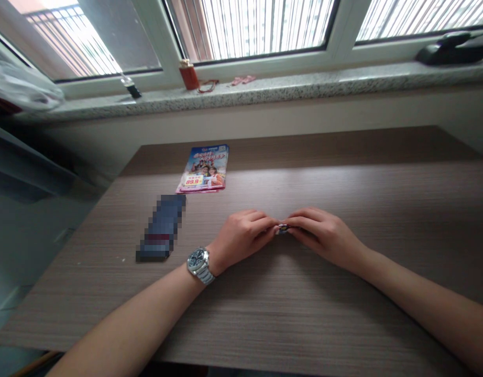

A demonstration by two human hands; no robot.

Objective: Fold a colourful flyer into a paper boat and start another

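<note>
- Here we are, mid-desk (363, 199): a small item (283, 229) sits right between my two hands, to the right of the leaflets (205, 170) and nearer to me.
- My left hand (247, 235) has its fingertips closed on the item's left end, thumb on the near side, fingers on the far side!
- My right hand (326, 233) mirrors it, clamped on the right end, so only a short strip shows between the fingertips, light with dark and colourful patches.
- What is it exactly? Too small and too covered to tell; it could be thin, printed stuff, so a light, even pinch seems wise.
- Good form, I'd say: both ends at one height, matched pressure, no twist, because an uneven tug could skew or crease it.
- Small movements from thumbs and fingertips look best here; big wrist action would risk losing the grip.
- Whether the item touches the desk I cannot tell, but working this low looks sensible: a slip would be a short drop.
- Over on the left, the watch (199, 263) circles my left wrist, while a dark, pixelated rectangle (162, 230) lies beyond it, well apart from the action. Plenty of elbow room, then!
</note>
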